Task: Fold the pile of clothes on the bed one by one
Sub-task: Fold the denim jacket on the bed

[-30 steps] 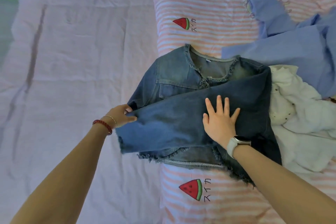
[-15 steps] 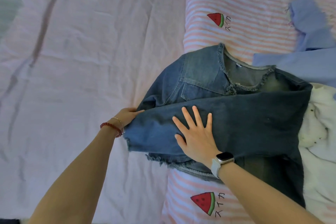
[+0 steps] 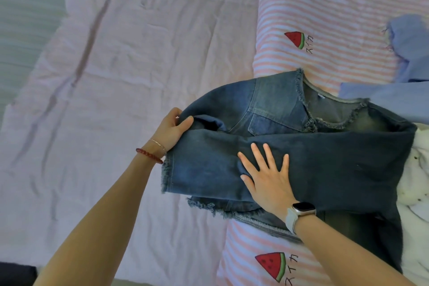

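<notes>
A blue denim jacket with frayed edges lies on the bed, straddling the pink sheet and the striped blanket. One sleeve is folded across its front. My left hand grips the jacket's left shoulder fold, thumb on top. My right hand presses flat on the folded sleeve, fingers spread. A light blue shirt lies behind the jacket at the right. A white garment lies partly under the jacket's right side.
A wrinkled pink sheet covers the left half of the bed. A pink-and-white striped blanket with watermelon prints lies on the right. The bed's left edge runs along the green floor.
My left hand has moved up from the sleeve cuff to the jacket's left shoulder fold and grips it. My right hand has stayed flat on the sleeve. The view has shifted.
</notes>
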The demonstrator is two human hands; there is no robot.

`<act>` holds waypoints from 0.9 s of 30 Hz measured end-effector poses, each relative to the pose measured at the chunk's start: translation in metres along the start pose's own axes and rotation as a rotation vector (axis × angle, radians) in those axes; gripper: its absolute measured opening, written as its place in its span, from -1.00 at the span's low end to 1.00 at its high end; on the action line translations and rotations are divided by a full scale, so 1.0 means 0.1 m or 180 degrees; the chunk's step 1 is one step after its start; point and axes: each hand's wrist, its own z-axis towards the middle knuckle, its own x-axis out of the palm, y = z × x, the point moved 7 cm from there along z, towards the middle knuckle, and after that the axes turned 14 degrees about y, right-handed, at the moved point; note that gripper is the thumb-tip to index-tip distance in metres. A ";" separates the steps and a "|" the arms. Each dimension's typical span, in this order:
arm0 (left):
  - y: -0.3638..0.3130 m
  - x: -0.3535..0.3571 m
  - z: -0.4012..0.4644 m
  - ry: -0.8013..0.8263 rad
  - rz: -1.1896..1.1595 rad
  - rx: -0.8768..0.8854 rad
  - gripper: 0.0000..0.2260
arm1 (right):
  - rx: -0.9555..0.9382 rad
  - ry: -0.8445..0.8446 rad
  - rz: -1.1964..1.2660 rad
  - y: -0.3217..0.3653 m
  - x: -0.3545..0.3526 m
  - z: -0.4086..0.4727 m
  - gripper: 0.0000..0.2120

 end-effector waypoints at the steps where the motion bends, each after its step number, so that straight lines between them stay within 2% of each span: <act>1: -0.01 -0.02 -0.02 -0.0092 -0.0032 -0.0021 -0.80 | 0.0027 -0.0041 0.0003 -0.01 -0.02 -0.02 -0.52; 4: 0.03 -0.02 -0.11 -0.0292 -0.0277 -0.0299 -0.80 | -0.0009 -0.0334 0.0103 0.01 -0.11 -0.14 -0.49; 8: 0.29 0.14 -0.28 -0.0349 -0.1244 -0.0964 -0.82 | -0.0867 -0.0665 -0.0044 0.28 -0.04 -0.46 -0.32; 11: 0.53 0.26 -0.36 -0.0260 -0.1409 -0.1371 -0.80 | -0.1236 -0.0264 -0.0546 0.35 0.23 -0.56 -0.17; 14: 0.70 0.35 -0.40 -0.0249 -0.1413 -0.1515 -0.78 | -0.1184 -0.0033 -0.0743 0.33 0.34 -0.54 -0.31; 18: 0.69 0.36 -0.43 -0.0488 -0.1044 -0.1094 -0.87 | -0.1233 -0.0268 -0.0958 0.41 0.33 -0.55 -0.65; 23: 0.20 0.21 -0.53 -0.0986 0.0117 -0.0127 -0.86 | -0.1345 -0.0431 -0.0704 0.32 0.24 -0.66 -0.74; 24: 0.07 0.19 -0.54 -0.1010 0.0287 0.0060 -0.87 | -0.1439 -0.0522 -0.0533 0.31 0.21 -0.68 -0.78; 27: -0.30 0.18 -0.56 -0.0834 0.0585 0.0488 -0.88 | -0.1444 -0.0845 0.0495 0.22 -0.14 -0.66 -0.67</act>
